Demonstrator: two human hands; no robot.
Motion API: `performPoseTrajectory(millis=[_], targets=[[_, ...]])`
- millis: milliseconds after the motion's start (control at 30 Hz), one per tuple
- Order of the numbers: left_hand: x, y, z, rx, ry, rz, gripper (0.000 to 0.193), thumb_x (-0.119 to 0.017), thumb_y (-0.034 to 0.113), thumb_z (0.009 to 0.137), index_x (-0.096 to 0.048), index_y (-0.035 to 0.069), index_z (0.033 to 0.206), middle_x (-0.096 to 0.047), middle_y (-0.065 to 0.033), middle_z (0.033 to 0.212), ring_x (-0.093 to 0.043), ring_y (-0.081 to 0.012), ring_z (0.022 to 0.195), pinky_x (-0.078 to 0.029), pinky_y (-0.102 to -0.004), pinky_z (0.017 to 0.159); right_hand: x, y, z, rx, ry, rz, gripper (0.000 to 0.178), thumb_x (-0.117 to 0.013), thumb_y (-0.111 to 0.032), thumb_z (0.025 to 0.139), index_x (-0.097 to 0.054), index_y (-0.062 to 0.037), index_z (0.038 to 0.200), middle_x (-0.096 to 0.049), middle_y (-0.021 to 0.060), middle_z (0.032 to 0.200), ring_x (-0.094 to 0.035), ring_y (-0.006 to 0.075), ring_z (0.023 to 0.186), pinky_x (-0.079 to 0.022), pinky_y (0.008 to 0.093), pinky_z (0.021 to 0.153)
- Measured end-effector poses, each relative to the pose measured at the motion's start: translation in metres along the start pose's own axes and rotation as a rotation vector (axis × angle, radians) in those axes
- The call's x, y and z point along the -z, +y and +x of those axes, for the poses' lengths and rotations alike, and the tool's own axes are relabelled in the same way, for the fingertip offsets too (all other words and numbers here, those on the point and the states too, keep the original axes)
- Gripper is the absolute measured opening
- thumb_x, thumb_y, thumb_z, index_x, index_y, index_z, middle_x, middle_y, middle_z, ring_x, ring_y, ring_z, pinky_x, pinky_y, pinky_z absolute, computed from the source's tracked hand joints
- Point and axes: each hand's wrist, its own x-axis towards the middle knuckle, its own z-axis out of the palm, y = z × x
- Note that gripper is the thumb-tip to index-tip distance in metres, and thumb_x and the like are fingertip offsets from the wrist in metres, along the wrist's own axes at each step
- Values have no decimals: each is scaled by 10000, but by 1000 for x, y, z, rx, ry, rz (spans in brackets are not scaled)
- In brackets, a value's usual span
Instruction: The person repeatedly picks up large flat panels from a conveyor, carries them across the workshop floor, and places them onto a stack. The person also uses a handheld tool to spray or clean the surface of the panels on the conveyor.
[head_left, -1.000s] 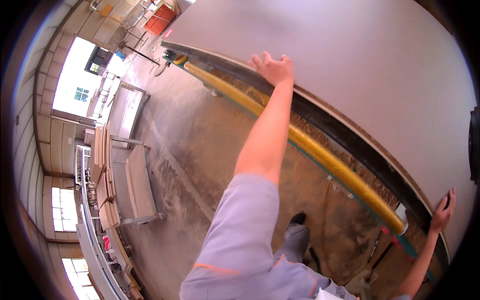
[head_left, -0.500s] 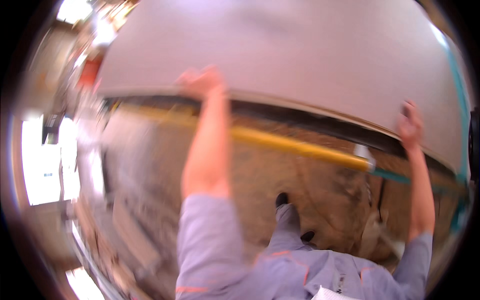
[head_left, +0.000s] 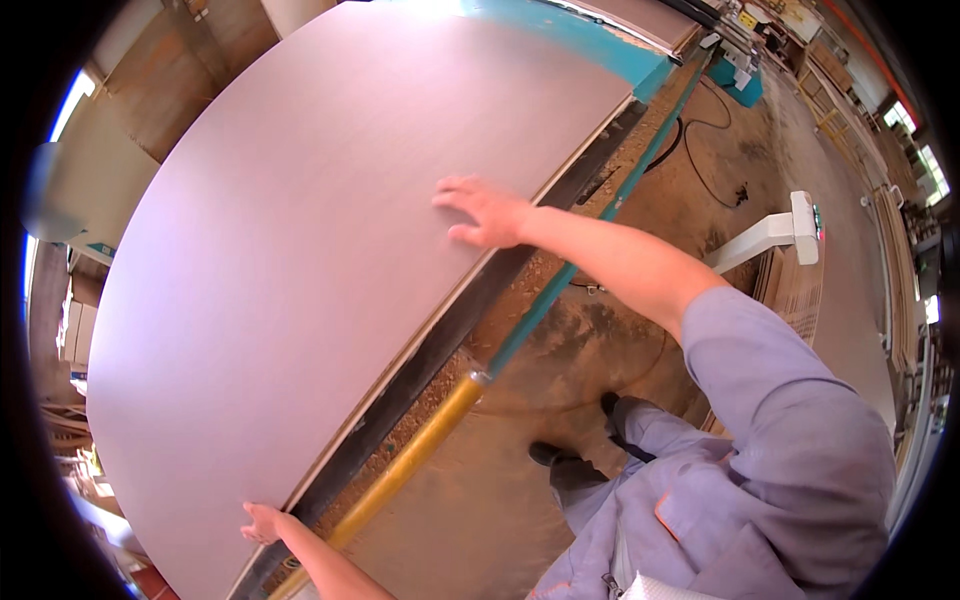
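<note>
A large, smooth, pinkish-grey panel (head_left: 300,270) lies flat across a machine bed, its straight near edge running diagonally from lower left to upper right. At the lower end of that edge, my left hand (head_left: 263,522) rests on the panel's top, fingers partly spread. Farther up, my right hand (head_left: 482,212) is over the panel just inside the edge, fingers stretched out and apart, slightly blurred. Neither hand appears to hold anything.
Under the panel's edge runs a black rail (head_left: 400,395), with a yellow tube (head_left: 410,460) and a teal bar (head_left: 535,315) alongside. A white angled post (head_left: 770,235) stands to the right by stacked boards (head_left: 800,320). A dark hose (head_left: 700,165) lies on the dusty floor.
The view has swung to the right, so the panel edge now runs diagonally. My right hand has moved from the panel's edge onto its top. My left hand stays near the edge.
</note>
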Motion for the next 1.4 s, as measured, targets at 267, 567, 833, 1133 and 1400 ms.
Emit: performPoseTrajectory(millis=[267,567,833,1133,1400], targets=[[68,100,-148,107,-241,-623,739,-587,174,833,-175,-80,1391,-283,-266,1403,-393,-352,1239,-350,-389,1036,25,258,33,-487,305,-237,631,-507,-481,849,-420,-75,1324,-360,164,1396,-284,320,1314,-241,432,1075],[68,173,-218,269,-161,-593,628,-494,66,829,-249,-10,1402,-184,-158,1489,-161,-272,1382,-150,-383,1112,91,516,13,-695,309,-244,558,-449,-422,922,-511,48,1217,-545,216,1215,-509,318,1134,-369,343,972],[52,185,-226,117,-227,-532,485,-448,8,826,-374,-82,1296,-238,-96,1479,-220,-235,1361,-179,-370,1103,117,540,36,-1117,152,-193,548,-414,-430,919,-527,21,1209,-548,217,1204,-504,348,1123,-377,379,963],[62,179,-223,139,-155,-435,404,-532,71,808,-489,-75,1182,-288,-155,1449,-148,-384,1365,-170,-473,1097,93,505,83,-987,265,-565,496,-384,-358,909,-525,16,1201,-554,245,1166,-518,413,1058,-390,445,944],[38,139,-184,-82,-86,-506,725,-655,177,727,-322,-52,1329,-254,-251,1421,-156,-424,1341,-156,-501,1095,-17,166,75,-216,263,-371,448,-459,-174,889,-418,0,1299,-384,189,1368,-322,326,1298,-260,411,1066]])
